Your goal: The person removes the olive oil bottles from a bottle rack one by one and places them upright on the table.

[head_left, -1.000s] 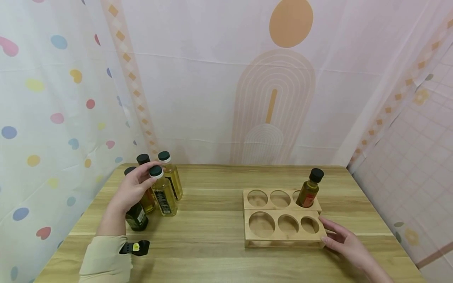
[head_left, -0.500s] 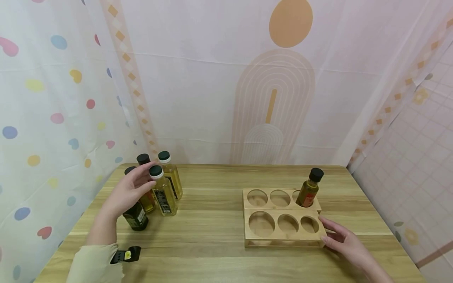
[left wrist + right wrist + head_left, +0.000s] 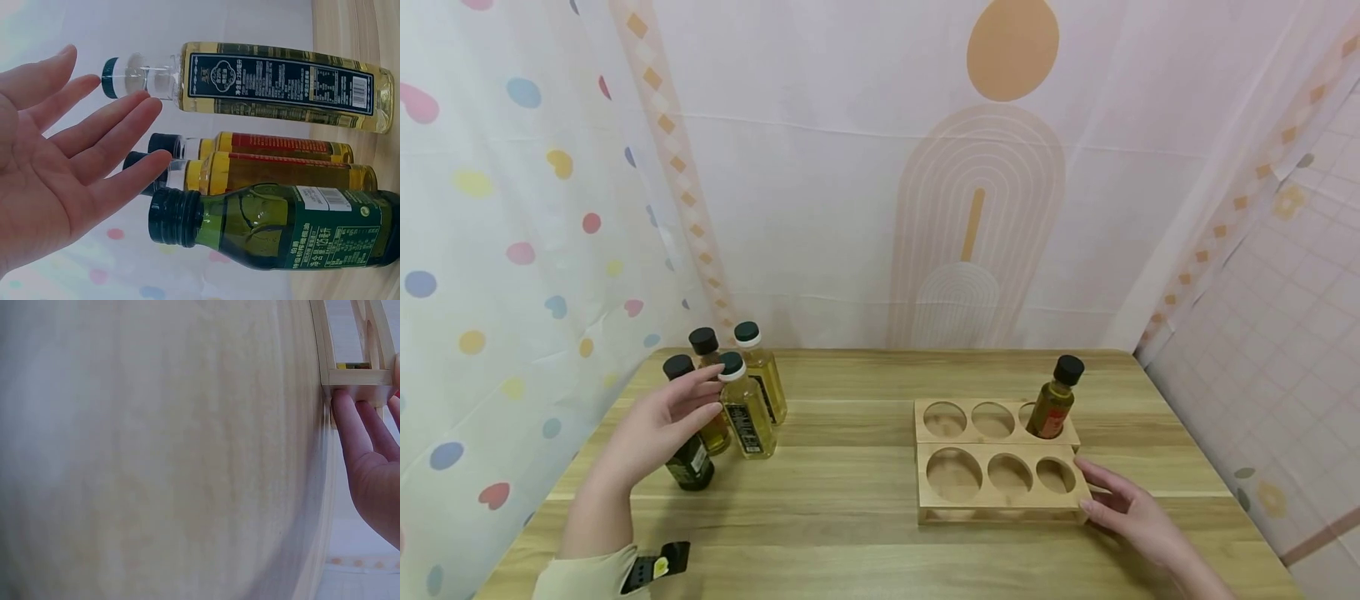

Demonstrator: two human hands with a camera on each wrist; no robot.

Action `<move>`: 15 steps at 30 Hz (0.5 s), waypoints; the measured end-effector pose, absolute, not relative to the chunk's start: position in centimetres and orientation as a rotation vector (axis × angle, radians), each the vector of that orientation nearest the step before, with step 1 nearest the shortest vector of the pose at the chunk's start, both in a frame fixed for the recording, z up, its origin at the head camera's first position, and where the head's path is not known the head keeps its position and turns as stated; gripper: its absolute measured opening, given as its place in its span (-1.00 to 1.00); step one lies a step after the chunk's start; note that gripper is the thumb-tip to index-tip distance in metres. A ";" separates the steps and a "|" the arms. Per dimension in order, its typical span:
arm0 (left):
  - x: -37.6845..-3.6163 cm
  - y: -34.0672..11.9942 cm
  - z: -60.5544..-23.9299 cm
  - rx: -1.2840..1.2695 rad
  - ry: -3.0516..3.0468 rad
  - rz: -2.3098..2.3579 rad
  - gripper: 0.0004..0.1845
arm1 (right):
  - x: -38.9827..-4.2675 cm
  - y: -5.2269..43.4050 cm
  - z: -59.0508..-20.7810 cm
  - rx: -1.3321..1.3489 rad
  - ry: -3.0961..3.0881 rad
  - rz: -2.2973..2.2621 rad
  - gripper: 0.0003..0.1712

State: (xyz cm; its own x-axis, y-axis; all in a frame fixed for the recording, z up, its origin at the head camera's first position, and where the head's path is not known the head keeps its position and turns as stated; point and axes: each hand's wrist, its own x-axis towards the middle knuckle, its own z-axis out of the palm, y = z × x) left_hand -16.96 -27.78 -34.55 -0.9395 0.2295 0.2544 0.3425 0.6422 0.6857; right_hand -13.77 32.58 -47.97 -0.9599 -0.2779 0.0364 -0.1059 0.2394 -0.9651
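My left hand (image 3: 662, 429), fingers spread and nearly straight, is beside the neck of a pale oil bottle (image 3: 750, 425) with a dark green cap. Whether a fingertip touches that cap, I cannot tell. In the left wrist view two amber oil bottles (image 3: 294, 174) with red labels and a green oil bottle (image 3: 269, 219) stand close by. A second pale oil bottle (image 3: 767, 379) is behind the first. My right hand (image 3: 1131, 517) rests against the right end of a two-tier wooden bottle rack (image 3: 1000, 496), its straight fingers (image 3: 353, 428) touching the end panel.
A small oil bottle (image 3: 1049, 412) with a black cap stands in the rack's back right hole. The wooden table (image 3: 850, 500) reaches back to a patterned curtain (image 3: 812, 208), and more curtain hangs at both sides.
My left hand has drawn back left and down from the front pale bottle's cap, its fingers loosening. That bottle stays upright in place. The right hand and rack have hardly moved.
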 end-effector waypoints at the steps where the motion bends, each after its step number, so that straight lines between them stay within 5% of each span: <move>1: -16.8 -27.7 -34.6 -0.480 -2.712 -1.188 -0.46 | -13.8 32.6 -48.0 -0.362 2.364 -1.810 -0.31; 15: -16.7 -23.9 -36.5 -0.503 -2.684 -1.264 -0.49 | -13.9 32.5 -47.9 -0.338 2.366 -1.794 -0.29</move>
